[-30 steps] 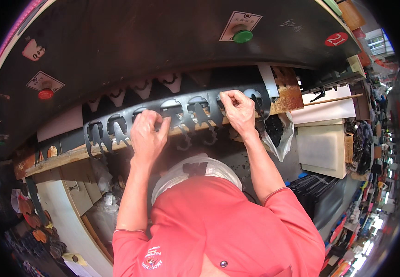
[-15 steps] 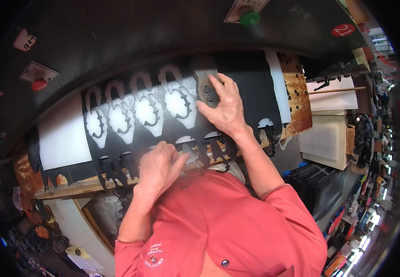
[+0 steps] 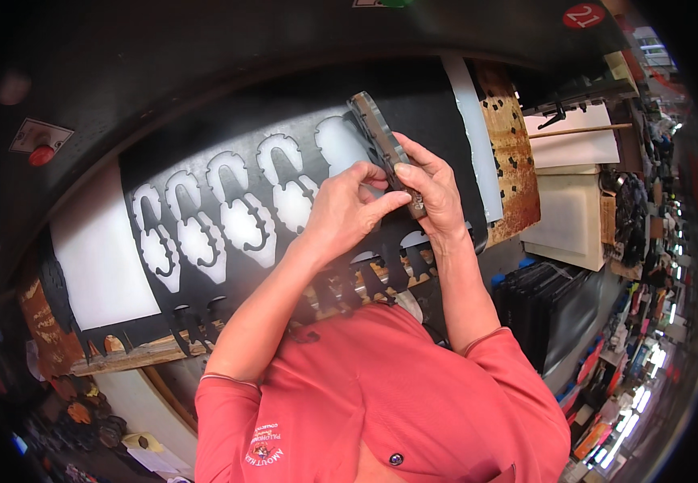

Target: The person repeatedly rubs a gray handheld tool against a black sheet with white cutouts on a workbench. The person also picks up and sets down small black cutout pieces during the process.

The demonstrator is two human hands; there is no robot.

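My right hand (image 3: 437, 189) grips a metal cutting die (image 3: 381, 133), a long sole-like shape, and holds it tilted up on its side above the sheet. My left hand (image 3: 345, 205) is at the die's left side, fingers curled in and thumb touching its lower end. What those fingertips pinch, if anything, is hidden. Below lies a black sheet (image 3: 268, 249) with a row of cut-out openings showing the white board (image 3: 95, 241) underneath. The newest-looking rounded opening (image 3: 337, 145) sits just left of the die.
A dark machine beam (image 3: 204, 64) with a red button (image 3: 41, 154) spans the far side. Rusty perforated metal (image 3: 514, 153) stands at the right end of the worktop. A wooden edge (image 3: 135, 352) runs along the near side. Stacked black sheets (image 3: 538, 302) lie at lower right.
The cutting die, flat under my right hand before, has been lifted and tipped on its side. A further opening shows where it lay. My left hand has moved up and right to it.
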